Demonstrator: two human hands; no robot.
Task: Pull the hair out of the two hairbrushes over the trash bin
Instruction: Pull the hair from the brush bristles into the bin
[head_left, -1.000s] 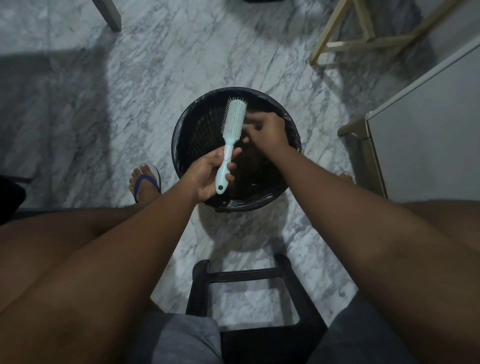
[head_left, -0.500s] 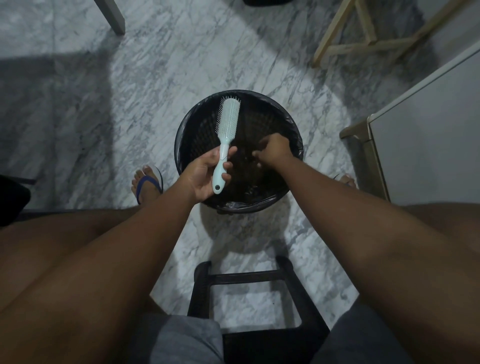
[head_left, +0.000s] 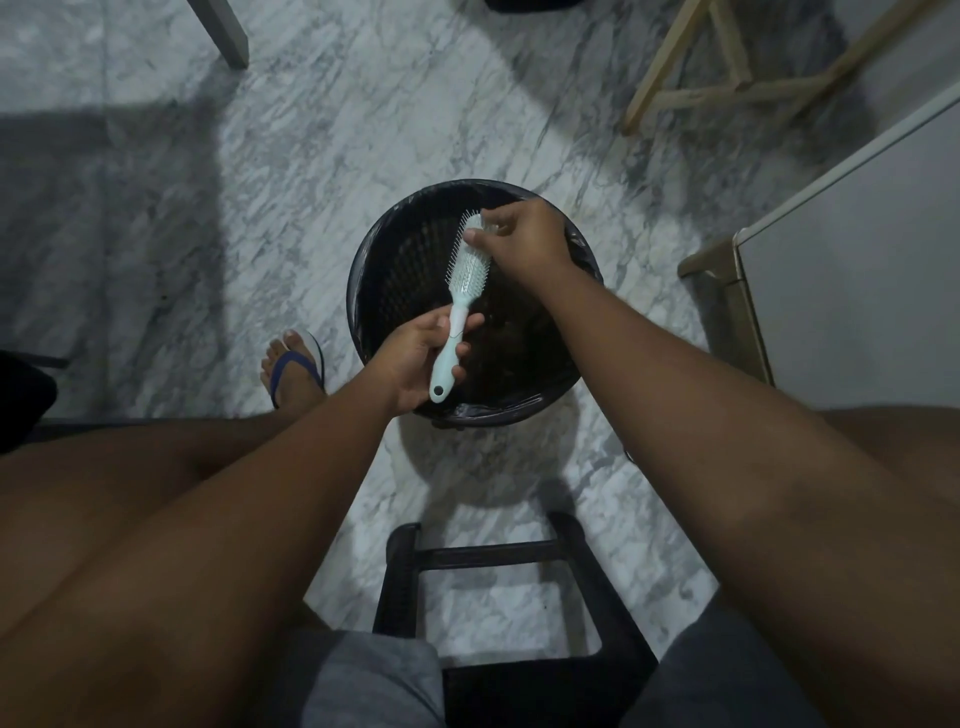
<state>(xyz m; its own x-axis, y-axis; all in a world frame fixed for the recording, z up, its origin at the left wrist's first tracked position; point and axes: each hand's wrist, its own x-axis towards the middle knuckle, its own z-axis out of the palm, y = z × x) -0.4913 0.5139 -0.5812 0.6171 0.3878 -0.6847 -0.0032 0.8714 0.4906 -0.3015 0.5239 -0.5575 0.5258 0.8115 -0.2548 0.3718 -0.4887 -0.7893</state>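
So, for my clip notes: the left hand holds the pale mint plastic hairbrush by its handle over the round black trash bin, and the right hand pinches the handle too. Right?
No: the head view shows the right hand pinching the bristled far tip of the pale mint plastic hairbrush. The left hand alone holds the handle, over the round black trash bin.

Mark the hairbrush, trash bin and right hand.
hairbrush (head_left: 467, 271): head view, on the bristle head.
trash bin (head_left: 397, 278): head view, on the left inner wall.
right hand (head_left: 524, 240): head view, on the back of the hand.
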